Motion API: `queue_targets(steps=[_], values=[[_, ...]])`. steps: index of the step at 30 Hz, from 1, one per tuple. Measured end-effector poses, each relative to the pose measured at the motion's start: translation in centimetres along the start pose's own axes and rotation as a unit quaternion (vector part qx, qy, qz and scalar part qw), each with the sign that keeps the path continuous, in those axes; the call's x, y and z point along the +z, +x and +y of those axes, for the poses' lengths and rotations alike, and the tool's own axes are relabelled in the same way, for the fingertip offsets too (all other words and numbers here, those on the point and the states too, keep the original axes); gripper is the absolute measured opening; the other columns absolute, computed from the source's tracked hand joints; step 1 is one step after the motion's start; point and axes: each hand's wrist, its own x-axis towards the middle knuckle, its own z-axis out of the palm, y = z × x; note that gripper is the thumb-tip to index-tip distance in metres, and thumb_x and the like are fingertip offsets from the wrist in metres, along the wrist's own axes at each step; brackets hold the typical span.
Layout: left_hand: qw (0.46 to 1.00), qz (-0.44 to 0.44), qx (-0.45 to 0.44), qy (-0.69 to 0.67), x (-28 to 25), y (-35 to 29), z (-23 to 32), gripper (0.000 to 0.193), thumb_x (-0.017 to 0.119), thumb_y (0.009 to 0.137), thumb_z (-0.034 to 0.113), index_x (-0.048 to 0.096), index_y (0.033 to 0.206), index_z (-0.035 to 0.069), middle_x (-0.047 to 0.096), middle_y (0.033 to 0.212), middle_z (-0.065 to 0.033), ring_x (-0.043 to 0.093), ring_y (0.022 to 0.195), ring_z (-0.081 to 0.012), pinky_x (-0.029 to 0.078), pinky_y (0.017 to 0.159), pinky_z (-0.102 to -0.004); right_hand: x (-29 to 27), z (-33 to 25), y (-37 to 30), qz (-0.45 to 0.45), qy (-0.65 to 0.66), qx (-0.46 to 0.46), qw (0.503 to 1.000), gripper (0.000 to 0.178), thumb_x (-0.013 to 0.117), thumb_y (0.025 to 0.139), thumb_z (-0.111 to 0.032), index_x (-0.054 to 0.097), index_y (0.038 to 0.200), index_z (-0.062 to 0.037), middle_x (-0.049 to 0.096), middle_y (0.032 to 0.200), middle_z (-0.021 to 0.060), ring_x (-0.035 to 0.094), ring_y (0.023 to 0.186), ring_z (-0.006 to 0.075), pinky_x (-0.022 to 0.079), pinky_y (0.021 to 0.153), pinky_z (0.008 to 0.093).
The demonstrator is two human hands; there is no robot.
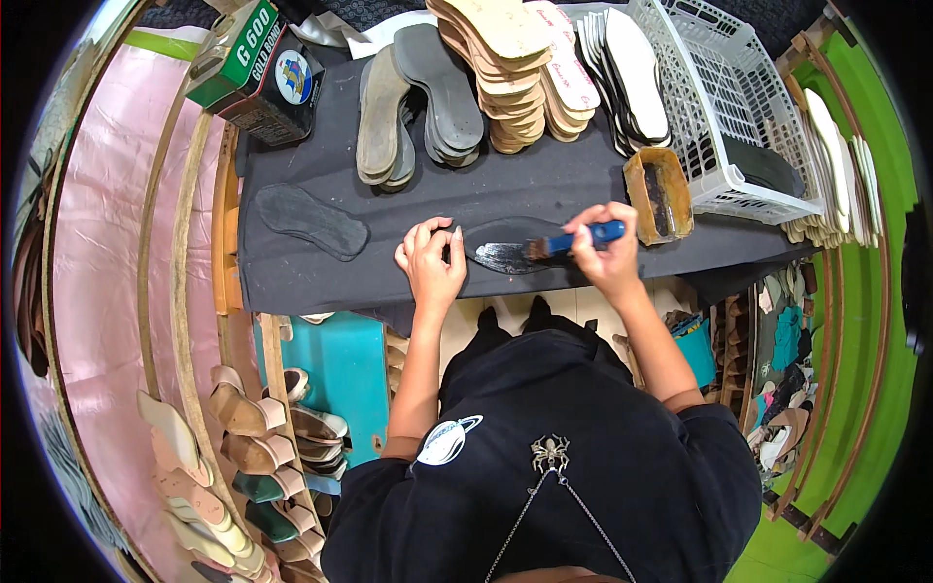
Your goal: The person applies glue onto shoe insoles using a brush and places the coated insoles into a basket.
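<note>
A black insole (501, 258) lies on the dark cloth of the table in front of me, its left part shiny with a wet coat. At its left end, my left hand (432, 260) has curled fingers, with thumb and forefinger closed on the insole's edge. My right hand (610, 257) is wrapped round the blue handle of a brush (595, 235). The brush's bristles rest on the insole, pointing left. Just beyond the right hand stands an open tan container (634, 199) with dark residue inside. Another dark insole (311, 222) lies flat to the left.
Stacks of grey insoles (439, 92), beige insoles (513, 107) and white-topped insoles (637, 83) line the table's far side. A green and black tin (267, 83) stands far left, a white plastic crate (724, 107) far right. Shoe racks (255, 418) flank me below.
</note>
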Motion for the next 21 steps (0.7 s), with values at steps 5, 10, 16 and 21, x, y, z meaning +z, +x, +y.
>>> queue_targets(steps=[5,10,16,21], values=[[1.0,0.012,0.004,-0.008,0.0,-0.1,-0.2,0.014,0.06,0.076,0.018,0.057,0.067,0.007,0.057,0.097,0.0014,0.046,0.099,-0.0195,0.025,0.086,-0.039,-0.7,-0.8,0.5,0.015,-0.059,-0.005,0.998,0.033,0.056,0.075,-0.001,0.032,0.097,-0.0044,0.057,0.07,0.0093,0.059,0.06,0.0173,0.048,0.056,0.0272],[1.0,0.005,0.007,-0.012,0.1,0.1,0.4,0.016,0.06,0.077,0.018,0.056,0.065,0.008,0.058,0.095,0.001,0.048,0.097,-0.0183,0.025,0.087,-0.0366,4.1,-1.8,1.8,-0.001,0.001,-0.062,0.998,0.039,0.061,0.075,-0.004,0.031,0.1,-0.0044,0.058,0.072,0.0098,0.06,0.059,0.0184,0.048,0.054,0.0281],[1.0,-0.007,0.004,0.02,0.2,-0.2,0.4,0.02,0.062,0.074,0.022,0.055,0.062,0.008,0.056,0.099,0.0004,0.046,0.1,-0.0203,0.025,0.087,-0.0396,2.3,0.0,0.1,0.001,0.033,0.001,0.999,0.035,0.059,0.078,-0.006,0.03,0.098,-0.0056,0.059,0.076,0.0101,0.059,0.065,0.0166,0.048,0.06,0.0276],[0.999,-0.028,0.004,0.014,-0.1,-0.2,0.0,0.021,0.061,0.075,0.022,0.054,0.062,0.008,0.056,0.099,-0.0004,0.045,0.1,-0.0203,0.025,0.085,-0.039,-1.9,0.5,-0.8,0.062,0.024,0.052,0.996,0.029,0.053,0.076,0.001,0.031,0.094,-0.0049,0.054,0.071,0.0109,0.056,0.063,0.0154,0.047,0.059,0.0275]])
